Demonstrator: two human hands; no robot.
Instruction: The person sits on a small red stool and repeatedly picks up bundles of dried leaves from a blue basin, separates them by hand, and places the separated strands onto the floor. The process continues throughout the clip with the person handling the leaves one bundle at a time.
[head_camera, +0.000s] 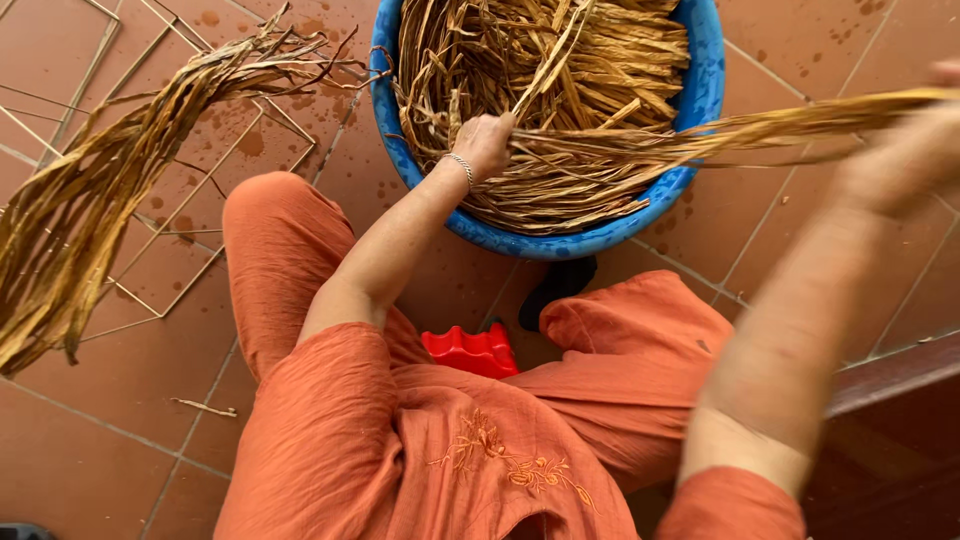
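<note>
A blue round basin full of dried brown plant strips stands on the tiled floor in front of me. My left hand, with a thin bracelet on the wrist, is closed on a bunch of the strips at the basin's near side. The bunch stretches to the right, where my blurred right hand grips its other end, raised above the floor. I sit low, in orange clothes, with my knees either side.
A long sheaf of the same dried strips lies on the reddish tiles at the left, over thin pale sticks. A red plastic stool shows between my legs. A dark step edge runs at the right.
</note>
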